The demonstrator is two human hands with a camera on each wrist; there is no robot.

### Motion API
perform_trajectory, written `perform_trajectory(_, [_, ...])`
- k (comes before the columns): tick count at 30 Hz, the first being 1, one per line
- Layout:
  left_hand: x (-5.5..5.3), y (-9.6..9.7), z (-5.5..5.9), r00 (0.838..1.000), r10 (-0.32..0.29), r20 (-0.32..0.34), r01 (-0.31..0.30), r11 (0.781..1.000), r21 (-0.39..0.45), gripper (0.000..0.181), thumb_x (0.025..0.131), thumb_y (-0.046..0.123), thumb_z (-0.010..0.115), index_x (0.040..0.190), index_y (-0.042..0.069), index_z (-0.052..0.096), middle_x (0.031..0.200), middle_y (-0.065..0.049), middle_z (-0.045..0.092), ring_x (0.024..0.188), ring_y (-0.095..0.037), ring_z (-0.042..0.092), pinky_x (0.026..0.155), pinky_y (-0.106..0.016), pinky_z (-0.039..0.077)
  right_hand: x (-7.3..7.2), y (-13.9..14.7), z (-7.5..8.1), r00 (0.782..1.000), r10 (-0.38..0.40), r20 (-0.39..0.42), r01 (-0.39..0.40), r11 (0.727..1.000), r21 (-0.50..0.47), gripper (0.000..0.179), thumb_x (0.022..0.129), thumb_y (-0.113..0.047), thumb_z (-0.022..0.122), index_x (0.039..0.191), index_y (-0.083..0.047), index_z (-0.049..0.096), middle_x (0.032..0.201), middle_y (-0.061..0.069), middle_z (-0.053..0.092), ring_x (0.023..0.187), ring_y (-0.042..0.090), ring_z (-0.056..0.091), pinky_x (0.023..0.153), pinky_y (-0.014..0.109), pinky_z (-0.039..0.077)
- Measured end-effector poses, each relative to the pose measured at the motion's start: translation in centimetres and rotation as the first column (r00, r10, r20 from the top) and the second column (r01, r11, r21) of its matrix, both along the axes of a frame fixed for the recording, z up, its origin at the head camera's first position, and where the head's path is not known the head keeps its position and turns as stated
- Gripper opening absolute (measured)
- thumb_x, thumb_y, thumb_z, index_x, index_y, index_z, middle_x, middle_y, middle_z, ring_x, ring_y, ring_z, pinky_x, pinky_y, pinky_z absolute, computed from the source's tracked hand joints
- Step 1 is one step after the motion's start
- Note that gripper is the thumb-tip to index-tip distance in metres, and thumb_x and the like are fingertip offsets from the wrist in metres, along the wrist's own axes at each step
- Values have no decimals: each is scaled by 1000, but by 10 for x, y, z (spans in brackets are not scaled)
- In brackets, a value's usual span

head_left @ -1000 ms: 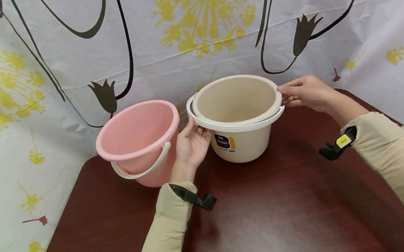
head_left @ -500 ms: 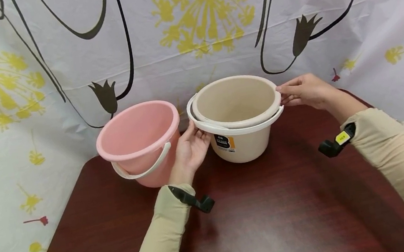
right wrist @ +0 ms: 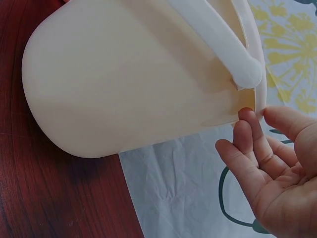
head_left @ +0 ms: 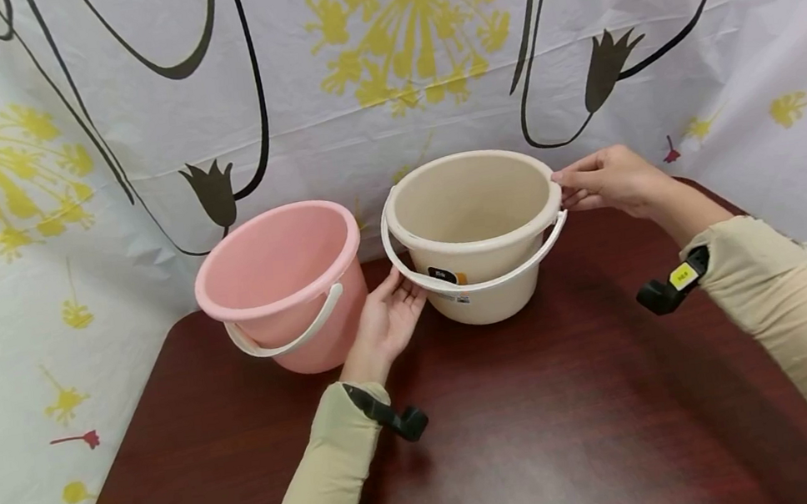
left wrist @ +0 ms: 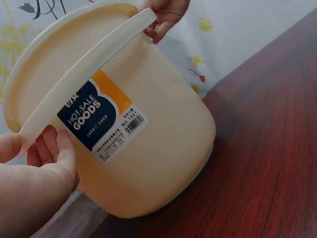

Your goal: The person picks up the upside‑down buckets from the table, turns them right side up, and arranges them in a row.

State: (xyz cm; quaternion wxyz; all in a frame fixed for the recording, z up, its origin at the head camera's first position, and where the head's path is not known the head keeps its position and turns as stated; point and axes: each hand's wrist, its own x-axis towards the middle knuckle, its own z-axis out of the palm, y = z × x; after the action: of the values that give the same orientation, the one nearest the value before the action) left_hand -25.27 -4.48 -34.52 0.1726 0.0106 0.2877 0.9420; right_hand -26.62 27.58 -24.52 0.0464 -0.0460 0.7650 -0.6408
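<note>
A beige bucket [head_left: 488, 260] stands upright at the back middle of the table in the head view. Its white handle [head_left: 486, 285] hangs slanted across the front, over the top of a printed label [left wrist: 94, 119]. My left hand [head_left: 385, 317] pinches this handle near its left part, thumb on the outer side and fingertips behind it. At the right side of the bucket, my right hand [head_left: 617, 179] pinches the rim between thumb and fingertips. The right wrist view shows these fingertips [right wrist: 246, 116] tucked under the rim, close to the handle's round pivot [right wrist: 246, 74].
A pink bucket [head_left: 331, 341] with its own white handle [head_left: 311, 331] stands just left of my left hand. Dark red tabletop [head_left: 517, 440] stretches in front. Behind the buckets hangs a white patterned curtain [head_left: 331, 152], close to the table's back edge.
The white handle of the beige bucket has swung down from just below the rim to across the label. My left hand has lowered slightly with it; my right hand stays at the rim.
</note>
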Motion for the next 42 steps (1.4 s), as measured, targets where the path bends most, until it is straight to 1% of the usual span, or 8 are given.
perform_trajectory(6, [-3,2,-5,998,6,66,-1,997,-79,14,99,13,33,110,4,39,106,-9,39,106,-21,39,105,-32,25,0,-1,0,1000,-7,0,7,1000,1,8,87,-17,64,82,-12,68,73,5,66,69,14,64,67,27,53])
perform_trajectory(15, [-3,5,-2,992,38,123,-17,986,-166,11,99,13,36,101,3,41,103,-10,39,109,-23,38,106,-35,25,-1,0,-2,1000,-19,0,19,1000,0,9,87,-18,64,80,-14,69,72,4,66,68,13,64,68,28,53])
perform_trajectory(20, [0,4,1,990,39,132,-2,963,-270,21,98,16,37,113,2,41,111,-12,40,124,-29,33,106,-39,23,0,3,-4,1000,-15,-9,16,999,38,9,88,-22,63,82,-18,68,75,2,67,71,12,65,69,29,53])
perform_trajectory(22, [3,2,3,991,36,126,8,943,-334,30,99,18,38,123,1,39,117,-13,41,126,-30,32,106,-41,23,0,5,-5,1000,-14,-16,15,998,67,10,88,-24,62,90,-16,68,77,0,68,72,11,65,70,29,53])
perform_trajectory(25, [10,0,6,991,38,129,21,905,-425,38,99,23,38,131,1,36,125,-14,41,123,-30,37,102,-40,29,1,7,-5,999,-5,-34,10,991,132,33,88,-30,61,111,-7,62,79,-4,68,75,9,65,69,29,53])
perform_trajectory(29, [20,-5,11,988,45,146,32,874,-484,35,99,27,38,124,2,40,117,-11,46,107,-23,46,87,-34,38,5,11,-2,997,8,-74,8,975,224,53,89,-33,59,126,4,49,83,-7,67,77,8,65,69,27,53])
perform_trajectory(36, [44,-13,29,993,-3,115,64,847,-528,29,98,27,39,116,4,44,99,-5,50,93,-19,50,89,-37,37,28,14,12,989,17,-149,39,929,367,52,87,-31,62,125,4,51,91,-4,67,79,9,64,71,25,52])
perform_trajectory(42, [62,-24,46,996,-73,48,87,808,-582,25,98,26,40,110,6,46,97,-4,52,89,-17,52,83,-33,41,51,8,26,976,37,-216,53,916,397,31,86,-23,65,115,-14,62,93,-7,66,80,11,63,71,23,51])
